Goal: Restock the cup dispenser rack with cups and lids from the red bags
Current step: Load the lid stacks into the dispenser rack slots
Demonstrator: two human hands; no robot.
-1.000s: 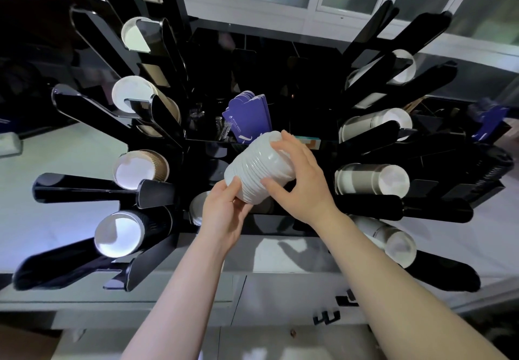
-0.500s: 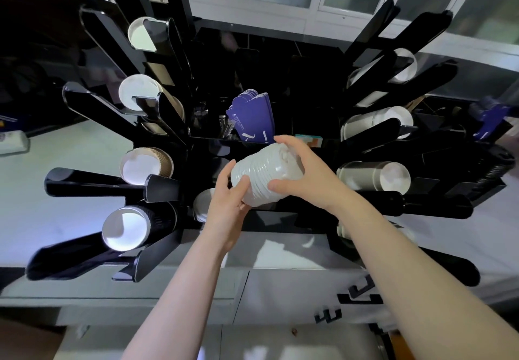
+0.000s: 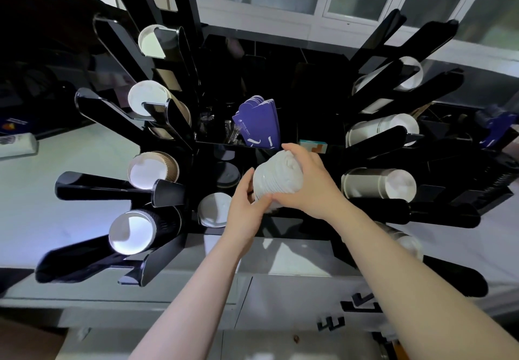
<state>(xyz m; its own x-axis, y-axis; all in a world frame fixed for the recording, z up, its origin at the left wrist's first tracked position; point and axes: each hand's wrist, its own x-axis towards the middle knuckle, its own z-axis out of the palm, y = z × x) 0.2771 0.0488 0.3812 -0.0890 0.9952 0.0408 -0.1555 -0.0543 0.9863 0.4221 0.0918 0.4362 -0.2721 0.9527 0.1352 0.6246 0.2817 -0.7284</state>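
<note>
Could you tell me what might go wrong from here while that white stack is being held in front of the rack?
1. The stack of white lids is loose and held only at its ends by the left hand and right hand; it could buckle and spill.
2. The slot below looks dark and narrow, so lids may catch on the black rack.
3. The right forearm passes close to the cup stack and could nudge it.

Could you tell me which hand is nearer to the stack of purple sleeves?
Right. The right hand reaches just below the purple sleeves; the left hand sits lower, under the white lid stack.
</note>
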